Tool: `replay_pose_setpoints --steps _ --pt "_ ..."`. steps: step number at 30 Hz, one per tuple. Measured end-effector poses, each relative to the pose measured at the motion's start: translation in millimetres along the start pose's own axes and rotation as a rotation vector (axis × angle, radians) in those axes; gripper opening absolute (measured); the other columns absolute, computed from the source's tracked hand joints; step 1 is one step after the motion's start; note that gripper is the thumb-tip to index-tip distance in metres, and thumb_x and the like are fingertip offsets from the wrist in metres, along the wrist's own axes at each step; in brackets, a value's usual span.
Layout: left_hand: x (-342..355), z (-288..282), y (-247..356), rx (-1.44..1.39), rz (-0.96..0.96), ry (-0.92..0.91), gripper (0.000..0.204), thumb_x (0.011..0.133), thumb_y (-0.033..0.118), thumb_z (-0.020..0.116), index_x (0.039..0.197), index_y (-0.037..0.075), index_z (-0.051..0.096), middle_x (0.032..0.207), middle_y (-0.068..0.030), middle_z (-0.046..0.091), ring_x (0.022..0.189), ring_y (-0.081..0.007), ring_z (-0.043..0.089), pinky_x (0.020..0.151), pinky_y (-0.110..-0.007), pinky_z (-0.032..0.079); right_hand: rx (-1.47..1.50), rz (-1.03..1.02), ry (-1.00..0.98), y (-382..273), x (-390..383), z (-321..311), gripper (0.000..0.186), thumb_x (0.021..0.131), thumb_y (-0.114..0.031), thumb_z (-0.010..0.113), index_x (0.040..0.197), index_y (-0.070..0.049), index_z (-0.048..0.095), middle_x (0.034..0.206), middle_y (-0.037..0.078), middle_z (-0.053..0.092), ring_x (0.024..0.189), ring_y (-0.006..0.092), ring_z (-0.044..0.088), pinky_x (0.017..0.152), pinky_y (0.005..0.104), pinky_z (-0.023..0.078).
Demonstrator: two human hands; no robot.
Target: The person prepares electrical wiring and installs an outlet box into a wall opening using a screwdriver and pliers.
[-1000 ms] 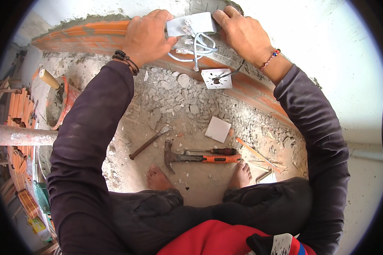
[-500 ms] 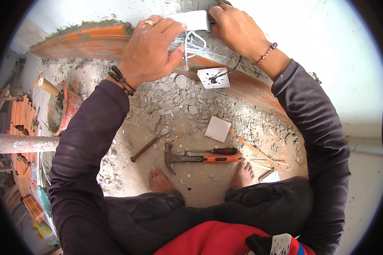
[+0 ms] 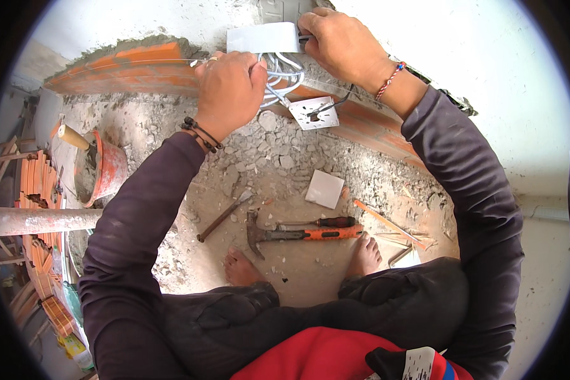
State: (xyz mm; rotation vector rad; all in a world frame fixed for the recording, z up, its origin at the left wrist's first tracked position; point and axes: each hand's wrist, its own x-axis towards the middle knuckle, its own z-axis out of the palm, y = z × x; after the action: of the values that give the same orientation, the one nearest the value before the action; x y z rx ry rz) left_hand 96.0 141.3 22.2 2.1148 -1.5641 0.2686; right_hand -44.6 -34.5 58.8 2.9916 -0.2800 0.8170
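A white box (image 3: 263,38) sits against the wall at the far edge, with a coil of pale cable (image 3: 285,79) hanging below it. My left hand (image 3: 230,88) is closed at the left side of this coil, just under the box, its fingers curled and partly hidden. Off the box's right end, my right hand (image 3: 345,47) pinches a short dark cable; the fingertips are partly covered. A white slotted plate (image 3: 315,115) hangs lower on the brick edge, with a black cable passing through it.
Rubble (image 3: 275,142) lies below the wall's brick edge (image 3: 367,130). On the floor are a chisel (image 3: 223,216), an orange-handled hammer (image 3: 304,235), a screwdriver (image 3: 335,222) and a white tile (image 3: 325,189). At left stand a bucket (image 3: 111,168) and a pole (image 3: 44,220).
My left hand has come down and off the front of the box, curling at the cable coil. The box has shifted left and slightly down, showing more of its front.
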Motion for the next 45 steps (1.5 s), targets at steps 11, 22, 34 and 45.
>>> replay_pose_setpoints --steps 11,22,34,45 --pt "4.8 -16.2 -4.8 -0.612 -0.319 -0.272 0.028 0.099 0.027 0.059 0.097 0.002 0.071 0.1 -0.0056 0.071 0.091 -0.0158 0.062 0.085 -0.031 0.045 0.014 0.007 0.023 1.8 -3.0 2.7 0.025 0.081 -0.01 0.068 0.105 -0.002 0.066 0.097 0.014 0.067 0.087 0.0359 0.067 0.076 0.0456 0.056" --pt "18.9 -17.3 -17.5 -1.11 -0.704 -0.501 0.029 0.102 0.036 0.057 0.108 0.009 0.064 0.1 0.0004 0.066 0.095 -0.0101 0.061 0.077 -0.029 0.047 0.076 -0.025 -0.026 4.1 -5.7 -5.2 0.013 0.083 -0.01 0.062 0.089 0.0 0.065 0.089 0.02 0.066 0.082 0.0384 0.067 0.074 0.047 0.054" --pt "16.8 4.8 -53.6 -1.638 -0.753 -0.692 0.024 0.102 0.036 0.054 0.088 0.016 0.057 0.094 0.0027 0.06 0.099 -0.0147 0.06 0.086 -0.044 0.047 0.185 -0.013 -0.019 8.4 -1.2 -4.3 0.01 0.082 -0.01 0.06 0.081 -0.002 0.066 0.088 0.021 0.066 0.086 0.0397 0.065 0.077 0.0472 0.053" --pt "-0.6 -11.5 -62.8 -1.63 -0.416 -0.71 0.022 0.105 0.032 0.049 0.096 0.013 0.056 0.116 -0.0047 0.06 0.111 -0.0186 0.056 0.093 -0.045 0.047 0.188 0.048 -0.013 1.7 -4.7 -1.6 0.01 0.082 -0.009 0.059 0.08 -0.001 0.066 0.088 0.021 0.065 0.084 0.0402 0.065 0.076 0.0479 0.053"
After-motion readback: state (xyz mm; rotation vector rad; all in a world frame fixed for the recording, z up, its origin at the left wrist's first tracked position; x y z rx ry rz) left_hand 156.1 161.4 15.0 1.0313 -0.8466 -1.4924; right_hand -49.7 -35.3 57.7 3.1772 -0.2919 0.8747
